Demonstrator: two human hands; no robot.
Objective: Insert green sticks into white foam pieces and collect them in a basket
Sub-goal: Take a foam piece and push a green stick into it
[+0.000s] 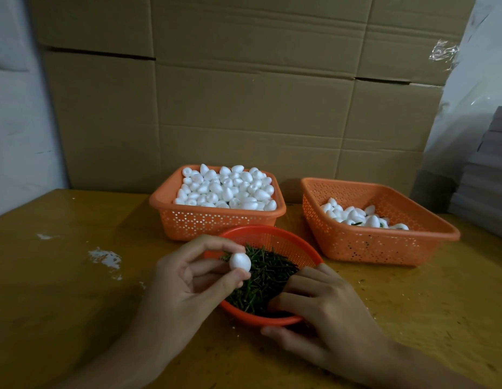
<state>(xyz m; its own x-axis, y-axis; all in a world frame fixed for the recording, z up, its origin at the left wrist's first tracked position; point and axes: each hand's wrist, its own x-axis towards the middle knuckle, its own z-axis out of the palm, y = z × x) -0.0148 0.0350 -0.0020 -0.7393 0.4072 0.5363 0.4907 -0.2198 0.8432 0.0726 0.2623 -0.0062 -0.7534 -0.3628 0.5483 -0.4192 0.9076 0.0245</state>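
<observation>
Pinching a smooth white egg-shaped foam piece [240, 261] at frame centre, my left hand [188, 279] holds it over the round red basket [272, 230] of green sticks [266, 276]. My right hand [322, 310] curls into them; I cannot tell if it grips any. Behind, the middle basket [216, 220] is heaped with foam; the right basket [370, 245] has few.

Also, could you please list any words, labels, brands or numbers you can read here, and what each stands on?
No text can be read in this view.
Cardboard boxes: plain brown faces, no print.
Full basket, right basket, round basket and white foam pieces: no labels.
Grey stack at the right edge: too dim to tell.
</observation>
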